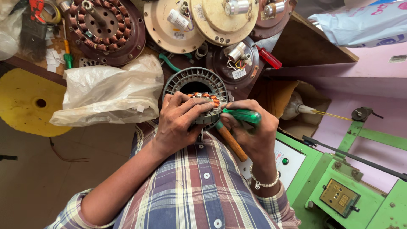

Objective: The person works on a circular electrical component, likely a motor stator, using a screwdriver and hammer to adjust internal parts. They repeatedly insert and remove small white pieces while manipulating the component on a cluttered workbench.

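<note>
My left hand (180,121) grips a round grey fan stator (196,85) with copper windings, held against my chest. My right hand (252,129) is closed around a screwdriver with a green handle (242,115), its tip lying on the stator's windings near my left fingers. A wooden-handled tool (232,143) also runs under my right palm. A bead bracelet sits on my right wrist. My plaid shirt fills the lower middle.
Several fan motor housings (171,25) and a wound stator (104,25) lie on the bench above. A crumpled white plastic bag (106,89) is at the left, a yellow disc (27,101) beyond it. A green winding machine (339,182) stands at the right.
</note>
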